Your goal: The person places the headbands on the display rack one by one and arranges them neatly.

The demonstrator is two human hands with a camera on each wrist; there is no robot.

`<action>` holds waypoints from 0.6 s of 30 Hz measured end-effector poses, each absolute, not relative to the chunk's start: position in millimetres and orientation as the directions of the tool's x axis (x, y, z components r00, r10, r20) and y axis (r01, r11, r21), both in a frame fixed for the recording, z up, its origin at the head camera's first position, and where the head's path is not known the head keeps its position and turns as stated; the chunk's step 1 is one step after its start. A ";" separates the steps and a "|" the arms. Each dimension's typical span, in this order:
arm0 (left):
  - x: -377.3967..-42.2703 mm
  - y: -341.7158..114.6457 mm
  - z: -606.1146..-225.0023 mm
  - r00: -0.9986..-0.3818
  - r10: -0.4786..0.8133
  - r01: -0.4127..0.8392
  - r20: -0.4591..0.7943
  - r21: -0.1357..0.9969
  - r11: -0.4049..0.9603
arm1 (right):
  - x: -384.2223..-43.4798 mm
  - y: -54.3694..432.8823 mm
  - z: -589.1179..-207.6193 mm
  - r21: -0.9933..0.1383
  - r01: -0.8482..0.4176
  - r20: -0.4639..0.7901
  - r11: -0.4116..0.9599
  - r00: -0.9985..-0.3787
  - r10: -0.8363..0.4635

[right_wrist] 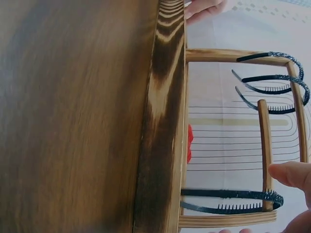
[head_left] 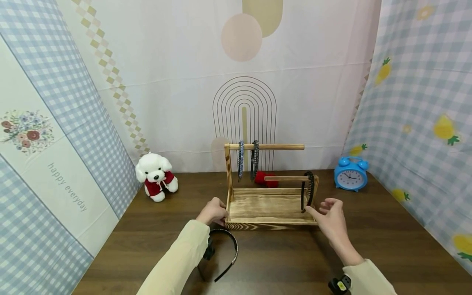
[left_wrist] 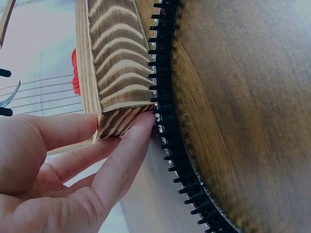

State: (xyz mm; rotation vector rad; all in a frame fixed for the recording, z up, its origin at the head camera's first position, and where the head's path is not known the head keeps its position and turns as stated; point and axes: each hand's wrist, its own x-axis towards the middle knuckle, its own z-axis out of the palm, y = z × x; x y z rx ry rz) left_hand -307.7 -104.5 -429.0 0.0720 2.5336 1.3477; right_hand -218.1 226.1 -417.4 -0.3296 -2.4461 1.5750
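A wooden rack (head_left: 271, 226) with a tray base and two bars stands on the table. My left hand (head_left: 212, 212) pinches its front left corner; in the left wrist view, thumb and fingers (left_wrist: 124, 162) lie around the tray's end. At the rack's right end is my right hand (head_left: 333, 223), its fingers loosely bent. Its thumb (right_wrist: 289, 172) appears beside the lower bar (right_wrist: 265, 141); contact is unclear. A black toothed headband (head_left: 310, 190) hangs on that bar. Blue beaded (head_left: 241, 159) and dark (head_left: 254, 159) headbands hang on the upper bar.
Another toothed headband (head_left: 235, 248) lies on the table by my left forearm, close to the tray's corner. Behind the rack is a red object (head_left: 261, 178), partly hidden. A white plush dog (head_left: 156, 176) sits left, a blue alarm clock (head_left: 350, 174) right.
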 end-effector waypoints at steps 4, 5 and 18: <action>-307.7 -104.2 -429.5 -0.962 0.166 -0.085 -0.216 0.817 0.570 | -213.9 222.4 -417.2 -0.918 0.092 0.020 0.385 -0.961 0.276; -307.9 -104.2 -429.6 -0.962 0.167 -0.084 -0.215 0.817 0.571 | -212.8 221.4 -417.3 -0.920 0.095 0.011 0.381 -0.964 0.266; -307.4 -104.8 -429.9 -0.964 0.163 -0.084 -0.211 0.820 0.567 | -203.0 195.7 -419.2 -0.945 0.085 -0.053 0.315 -0.993 0.109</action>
